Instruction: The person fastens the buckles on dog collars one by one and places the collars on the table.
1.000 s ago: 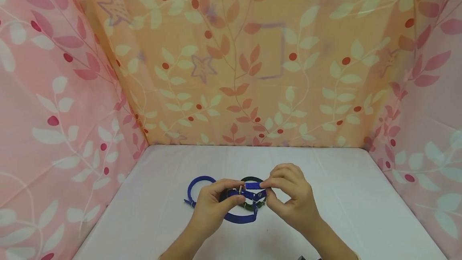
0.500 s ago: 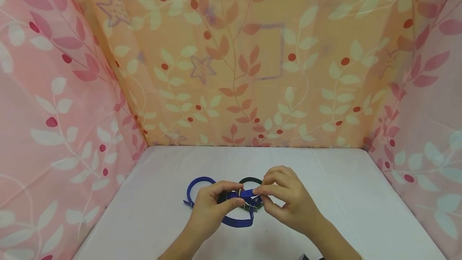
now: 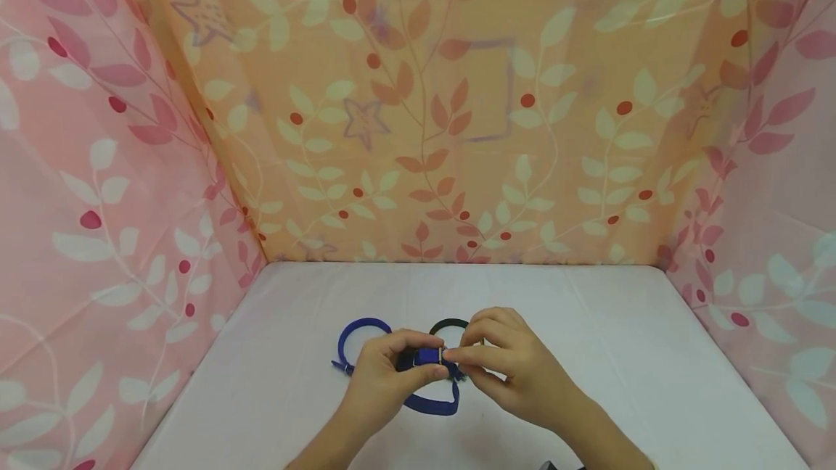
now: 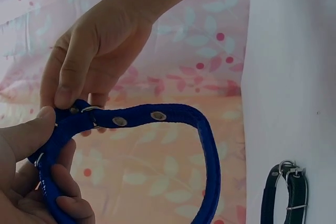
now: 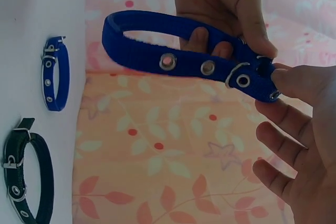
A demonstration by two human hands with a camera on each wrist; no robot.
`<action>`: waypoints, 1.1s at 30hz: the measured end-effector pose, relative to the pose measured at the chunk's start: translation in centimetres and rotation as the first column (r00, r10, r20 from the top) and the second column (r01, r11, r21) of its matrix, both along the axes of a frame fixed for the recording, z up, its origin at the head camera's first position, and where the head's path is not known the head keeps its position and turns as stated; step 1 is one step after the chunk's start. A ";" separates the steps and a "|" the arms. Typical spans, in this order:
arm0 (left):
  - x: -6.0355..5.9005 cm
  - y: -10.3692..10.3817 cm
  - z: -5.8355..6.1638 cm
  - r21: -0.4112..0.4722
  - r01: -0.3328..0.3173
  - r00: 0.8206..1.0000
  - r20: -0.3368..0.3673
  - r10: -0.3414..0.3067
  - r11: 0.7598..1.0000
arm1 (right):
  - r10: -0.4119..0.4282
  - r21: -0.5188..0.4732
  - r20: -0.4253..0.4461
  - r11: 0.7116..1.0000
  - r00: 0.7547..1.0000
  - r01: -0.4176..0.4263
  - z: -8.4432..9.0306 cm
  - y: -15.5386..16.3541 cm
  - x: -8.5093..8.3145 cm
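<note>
A blue pet collar (image 3: 431, 406) with metal-rimmed holes hangs above the table between both hands. My left hand (image 3: 387, 368) grips it around the buckle part, thumb and fingers pinching the strap. Close against it, my right hand (image 3: 512, 360) pinches the strap's end at the metal frame (image 3: 441, 355). In the left wrist view the collar (image 4: 209, 156) makes a wide loop below the fingers. The right wrist view shows its eyelets (image 5: 167, 61) and a metal ring (image 5: 236, 74) around the strap; fingertips hide part of the buckle.
Another blue collar (image 3: 344, 339) lies buckled on the white table (image 3: 261, 383), left of the hands. Behind the hands lies a dark green collar (image 3: 451, 323), partly covered by them. Floral curtains (image 3: 418, 107) enclose the table's back and sides. A small dark object (image 3: 548, 466) shows at the bottom edge.
My right hand has moved left toward the left hand. The strap end, earlier stretched out to the right, now lies at the metal frame. The held loop has sunk slightly.
</note>
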State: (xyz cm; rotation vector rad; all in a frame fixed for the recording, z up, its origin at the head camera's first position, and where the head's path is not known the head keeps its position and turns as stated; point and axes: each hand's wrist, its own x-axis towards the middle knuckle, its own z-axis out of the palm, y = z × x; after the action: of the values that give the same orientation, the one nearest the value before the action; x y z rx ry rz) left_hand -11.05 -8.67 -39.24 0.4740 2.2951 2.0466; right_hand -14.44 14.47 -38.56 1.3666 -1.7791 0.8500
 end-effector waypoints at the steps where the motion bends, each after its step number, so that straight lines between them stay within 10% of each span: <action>1: 0.0 0.0 0.0 0.000 0.006 1.000 0.000 -0.006 1.000 | -0.004 0.001 0.017 1.000 1.000 0.004 0.0 -0.1 0.1; 11: 0.1 0.1 0.3 0.014 -0.010 1.000 -0.022 0.011 1.000 | -0.076 -0.040 0.289 0.995 0.954 0.092 -0.4 -0.1 0.7; 33: 0.3 0.4 -0.3 0.115 0.088 0.991 -0.112 -0.075 0.990 | -0.102 -0.007 0.305 0.994 0.947 0.109 -0.8 -0.4 1.1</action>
State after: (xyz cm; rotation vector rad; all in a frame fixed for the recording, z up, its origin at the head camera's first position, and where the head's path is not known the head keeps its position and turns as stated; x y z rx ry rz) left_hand -10.72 -8.26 -39.54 0.6883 2.1767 2.1781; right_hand -13.38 14.02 -39.39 1.1597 -2.0475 1.0647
